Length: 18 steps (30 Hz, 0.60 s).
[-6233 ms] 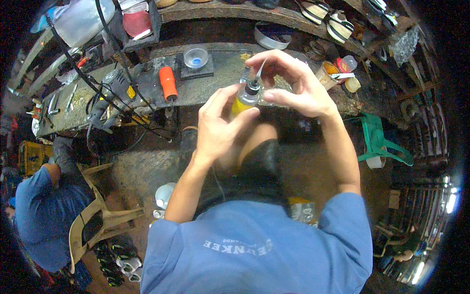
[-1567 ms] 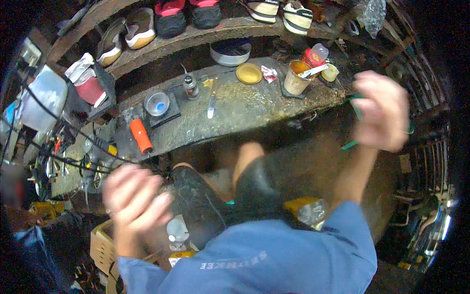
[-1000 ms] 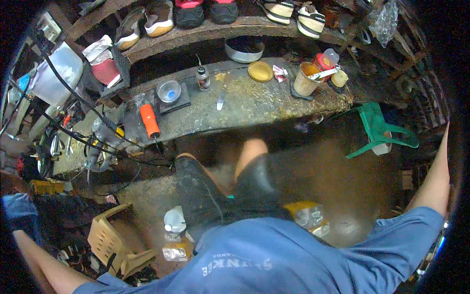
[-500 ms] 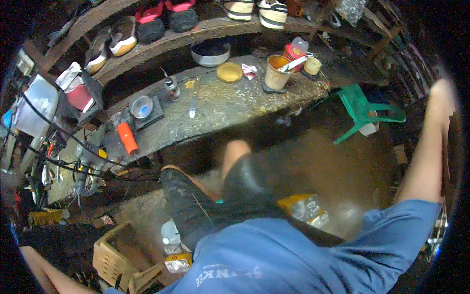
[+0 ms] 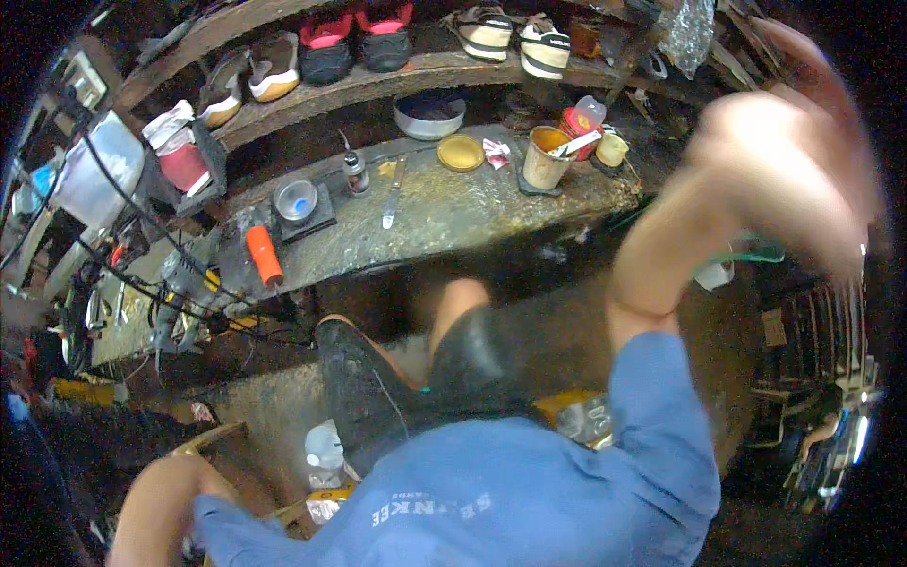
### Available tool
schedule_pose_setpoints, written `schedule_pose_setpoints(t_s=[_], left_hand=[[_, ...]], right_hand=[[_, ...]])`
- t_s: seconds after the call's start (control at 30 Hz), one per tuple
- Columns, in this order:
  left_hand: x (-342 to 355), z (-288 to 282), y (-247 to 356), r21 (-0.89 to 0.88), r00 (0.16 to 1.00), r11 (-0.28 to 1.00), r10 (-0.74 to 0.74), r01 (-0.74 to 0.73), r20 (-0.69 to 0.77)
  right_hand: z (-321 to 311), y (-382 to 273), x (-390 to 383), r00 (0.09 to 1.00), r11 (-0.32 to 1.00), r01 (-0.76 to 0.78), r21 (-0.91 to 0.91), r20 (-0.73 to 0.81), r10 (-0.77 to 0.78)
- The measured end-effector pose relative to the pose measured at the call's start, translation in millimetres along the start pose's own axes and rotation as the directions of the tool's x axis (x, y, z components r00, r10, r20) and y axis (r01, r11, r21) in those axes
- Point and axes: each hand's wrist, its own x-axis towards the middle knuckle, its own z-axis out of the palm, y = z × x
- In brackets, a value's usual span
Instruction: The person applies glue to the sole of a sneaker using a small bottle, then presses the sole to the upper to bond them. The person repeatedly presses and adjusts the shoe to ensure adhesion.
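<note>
My right hand (image 5: 789, 156) is raised at the upper right, close to the camera and smeared by motion. Its fingers cannot be made out, nor whether they hold anything. Beyond it, partly covered by the arm, is a green plastic chair (image 5: 756, 249). My left arm (image 5: 170, 496) is bent at the lower left, and its hand lies outside the picture. Across my knees stands a worn workbench (image 5: 453, 213). On it lie a flat blade (image 5: 391, 203), an orange cylinder (image 5: 264, 255), a small spouted bottle (image 5: 355, 172), a yellow lid (image 5: 461, 153) and a stained tub (image 5: 545, 161) with something white across its top.
Several shoes (image 5: 383, 47) line the shelf (image 5: 350, 93) behind the bench. A white bowl (image 5: 430, 118) sits below it. At the left hang black cables (image 5: 118, 213) beside a translucent container (image 5: 102, 170). Yellow-and-clear packs (image 5: 581, 416) and a white jug (image 5: 324, 444) lie near my legs.
My right arm has swung inward and up from the right edge, now covering most of the green chair. My left elbow has risen further into the picture. The view has shifted slightly.
</note>
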Motion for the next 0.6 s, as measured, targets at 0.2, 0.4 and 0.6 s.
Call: schedule_pose_setpoints(t_s=[0.2,0.4,0.6], left_hand=[[-187,55,133,-0.174,0.284,0.253,-0.941,0.952,0.182],[-268,43,258,-0.05,0.051,0.023,-0.706,0.999,0.706],[-246,51,260,-0.103,0.045,-0.072,-0.562,0.992,0.826]], right_hand=[[124,149,-157,0.858,0.748,-0.439,-0.498,0.017,0.514],[151,204,-190,0.651,0.472,-0.628,-0.618,-0.086,0.754],[79,76,-206,0.822,0.73,-0.552,-0.403,-0.12,0.556]])
